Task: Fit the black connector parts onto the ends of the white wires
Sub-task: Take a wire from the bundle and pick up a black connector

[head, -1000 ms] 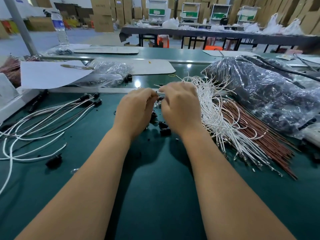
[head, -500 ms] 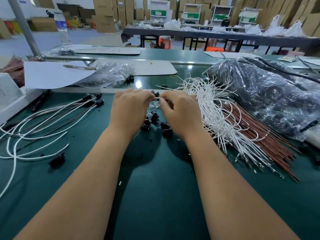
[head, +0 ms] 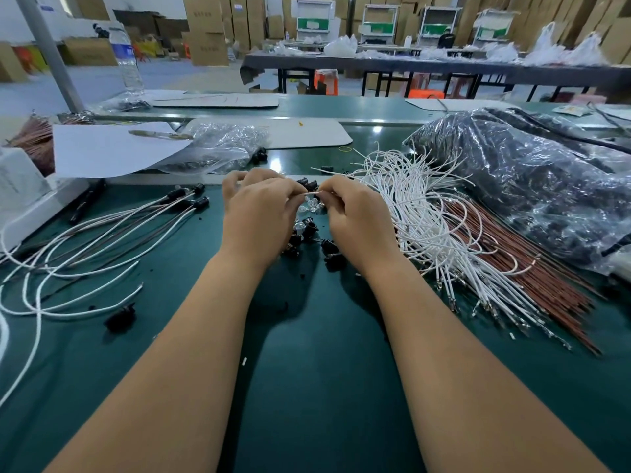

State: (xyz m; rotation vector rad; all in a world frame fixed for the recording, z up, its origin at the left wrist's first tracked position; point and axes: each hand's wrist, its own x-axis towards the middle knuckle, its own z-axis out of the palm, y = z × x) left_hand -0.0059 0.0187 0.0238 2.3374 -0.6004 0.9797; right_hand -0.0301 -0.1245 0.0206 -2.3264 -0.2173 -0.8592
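With the left hand (head: 259,213) and right hand (head: 355,220) each in a narrow pinching grip on one white wire (head: 312,193) between them, keep its end straight and aligned before pressing on a black connector (head: 309,228) from just below.

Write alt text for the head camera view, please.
Two hands, left hand and right hand, pinch a white wire between them above loose black connectors on a green table; a bundle of white wires lies to the right.

White wires (head: 403,206), black connectors (head: 309,230), green table (head: 307,387).
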